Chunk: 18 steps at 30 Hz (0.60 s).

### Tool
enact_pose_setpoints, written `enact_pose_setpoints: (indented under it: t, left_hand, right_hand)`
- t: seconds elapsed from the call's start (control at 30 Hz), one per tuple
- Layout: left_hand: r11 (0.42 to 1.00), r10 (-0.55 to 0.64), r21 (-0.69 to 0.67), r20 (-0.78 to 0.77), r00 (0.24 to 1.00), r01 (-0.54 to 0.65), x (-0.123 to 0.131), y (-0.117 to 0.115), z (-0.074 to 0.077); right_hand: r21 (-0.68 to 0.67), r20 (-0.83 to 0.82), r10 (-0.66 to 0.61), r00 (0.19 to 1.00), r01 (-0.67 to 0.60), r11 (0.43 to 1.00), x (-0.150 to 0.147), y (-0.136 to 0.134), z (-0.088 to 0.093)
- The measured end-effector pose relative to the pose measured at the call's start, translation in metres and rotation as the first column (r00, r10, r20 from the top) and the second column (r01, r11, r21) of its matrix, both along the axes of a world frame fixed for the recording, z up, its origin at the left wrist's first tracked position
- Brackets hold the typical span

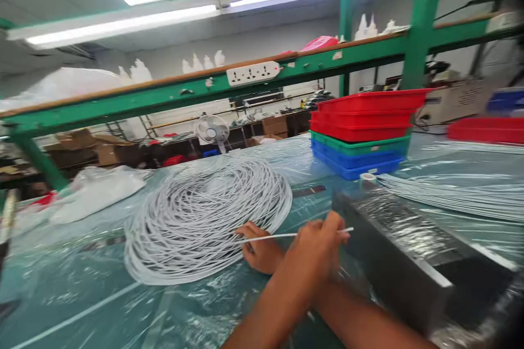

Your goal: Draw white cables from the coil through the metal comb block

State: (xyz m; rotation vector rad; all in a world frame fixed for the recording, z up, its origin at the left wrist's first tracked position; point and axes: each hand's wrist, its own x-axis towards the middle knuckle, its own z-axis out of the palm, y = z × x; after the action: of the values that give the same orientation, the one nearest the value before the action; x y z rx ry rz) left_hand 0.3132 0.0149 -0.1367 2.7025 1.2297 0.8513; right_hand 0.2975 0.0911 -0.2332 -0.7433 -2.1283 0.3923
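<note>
A large coil of white wire (204,218) lies on the plastic-covered table (82,294). A straight length of the wire (282,235) runs from the coil's near edge to the right. My forearms cross. My left hand (319,245) lies on top and pinches the wire near its free end, by the corner of a grey metal box (409,251). My right hand (262,253) rests underneath at the coil's edge, fingers closed around the same wire.
Red, green and blue trays (364,131) are stacked at the back right, with a small tape roll (367,177) in front. Straight cut wires (450,191) lie to the right. White plastic bags (98,188) sit at left. A green shelf frame (164,95) with a socket strip (252,72) spans overhead.
</note>
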Motion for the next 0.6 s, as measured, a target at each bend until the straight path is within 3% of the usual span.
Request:
enact_pose_setpoints:
  t: [0.1, 0.2, 0.4, 0.5, 0.6]
  left_hand:
    - [0.998, -0.024, -0.061, -0.107, 0.994, 0.018, 0.029, 0.031, 0.007]
    - [0.994, -0.051, -0.098, -0.152, 0.987, 0.037, 0.039, 0.048, 0.007]
    - [0.998, -0.06, -0.005, -0.055, 0.997, 0.059, 0.045, 0.039, -0.011]
    - [0.999, -0.051, 0.0, -0.02, 0.998, 0.051, 0.047, 0.033, -0.01]
    - [0.999, 0.018, -0.039, -0.117, 0.993, -0.022, 0.05, 0.029, -0.005]
  right_hand:
    - [-0.009, 0.007, -0.026, 1.0, 0.026, 1.0, 0.0, -0.002, 0.007]
    - [-0.015, 0.022, -0.053, 0.998, 0.054, 0.998, -0.001, -0.003, 0.01]
    - [-0.013, 0.081, -0.015, 0.997, 0.016, 1.0, 0.0, 0.0, 0.012]
    - [0.001, 0.102, -0.009, 0.995, 0.009, 1.0, 0.001, 0.001, 0.011]
    - [0.025, 0.099, -0.005, 0.995, 0.002, 1.0, 0.002, 0.003, 0.008]
